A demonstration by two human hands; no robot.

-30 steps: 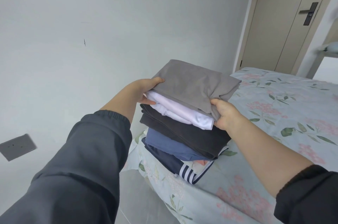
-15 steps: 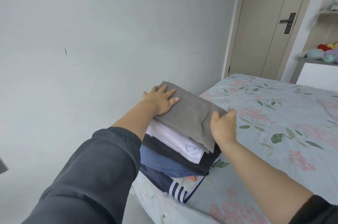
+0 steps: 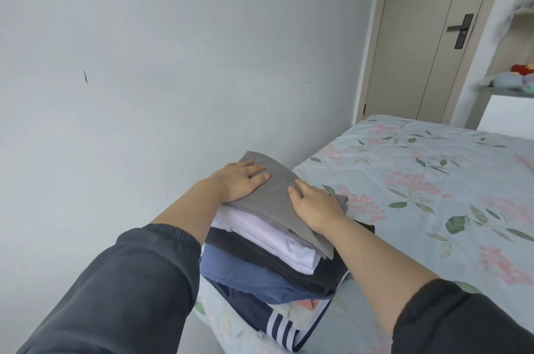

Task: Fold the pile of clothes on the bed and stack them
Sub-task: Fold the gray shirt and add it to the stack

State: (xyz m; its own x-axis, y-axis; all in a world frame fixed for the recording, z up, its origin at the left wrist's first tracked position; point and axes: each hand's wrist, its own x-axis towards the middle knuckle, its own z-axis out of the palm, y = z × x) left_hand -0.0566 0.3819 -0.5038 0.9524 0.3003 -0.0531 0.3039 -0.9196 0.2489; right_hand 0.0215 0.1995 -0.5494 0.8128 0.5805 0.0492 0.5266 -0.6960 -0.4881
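Observation:
A stack of folded clothes sits on the near left corner of the bed (image 3: 433,180). On top lies a folded grey garment (image 3: 274,197). Under it come a white garment (image 3: 283,241), a black one (image 3: 289,265), a blue one (image 3: 239,269) and a navy piece with white stripes (image 3: 274,322). My left hand (image 3: 241,181) lies flat on the grey garment's left side, fingers straight. My right hand (image 3: 313,206) rests palm down on its right side, fingers spread.
The bed has a light blue floral sheet. A grey wall (image 3: 144,64) runs close along the left of the stack. A beige door (image 3: 427,35) with a dark handle stands at the back right, beside a shelf (image 3: 514,87) holding soft toys.
The grey garment, held up in both hands a second ago, now lies on the stack. Both hands have let go of its edges and lie flat on top of it.

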